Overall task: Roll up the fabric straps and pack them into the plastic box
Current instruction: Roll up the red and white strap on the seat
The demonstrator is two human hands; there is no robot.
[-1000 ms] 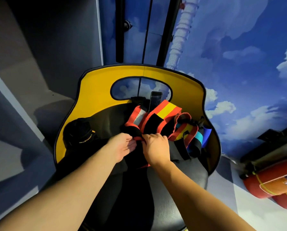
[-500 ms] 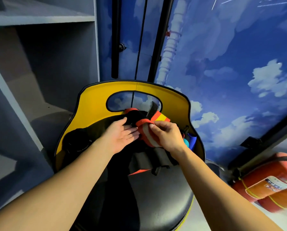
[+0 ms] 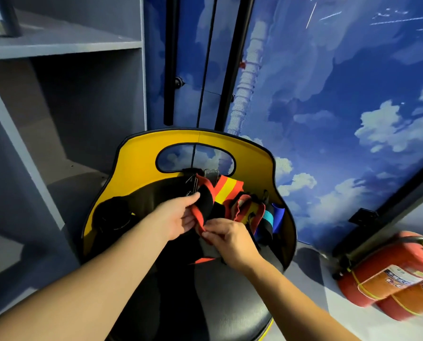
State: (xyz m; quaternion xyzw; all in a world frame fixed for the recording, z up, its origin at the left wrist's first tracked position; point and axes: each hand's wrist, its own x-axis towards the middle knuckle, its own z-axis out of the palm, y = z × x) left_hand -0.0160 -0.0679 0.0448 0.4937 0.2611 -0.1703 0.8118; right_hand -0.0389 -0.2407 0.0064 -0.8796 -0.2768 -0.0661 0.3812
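Two bare hands meet over a chair (image 3: 136, 153) with a yellow back and black seat. At nine o'clock stands a grey shelf (image 3: 62, 45), and on the seat's left edge lies a dark round bundle (image 3: 113, 215). The left hand (image 3: 173, 217) comes in from seven o'clock, its thumb and fingers curled round a black strap (image 3: 206, 201) with red edging, holding it up off the seat. Just to the right, the right hand (image 3: 230, 238), coming from five o'clock, pinches the strap's red edge between thumb and forefinger, the other fingers loosely bent. Behind the hands, at twelve o'clock against the chair back, lies a heap of straps (image 3: 242, 200) in red, yellow, black and blue. At four o'clock two red extinguishers (image 3: 390, 274) lie on the floor below a sky-painted wall (image 3: 340, 94).
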